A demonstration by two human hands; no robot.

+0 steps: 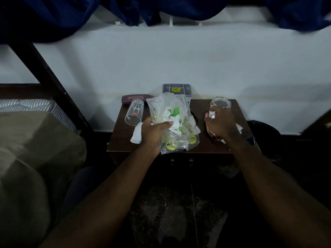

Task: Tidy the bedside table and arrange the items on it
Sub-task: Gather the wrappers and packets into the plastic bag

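Note:
A small dark wooden bedside table (200,147) stands against the white wall. My left hand (154,133) grips a clear plastic bag (172,120) stuffed with white and green scraps, held just above the table's middle. My right hand (221,124) is closed on a small crumpled wrapper (212,114) near the table's right side. A clear tumbler (134,111) lies on its side at the left. An open glass jar (220,103) stands at the back right. A white paper scrap (137,134) lies beside my left wrist.
A maroon spectacle case (133,98) lies at the table's back left, and a grey tray with a yellow label (177,89) leans at the wall. The bed (35,133) is to the left. A dark bin (263,128) sits right of the table.

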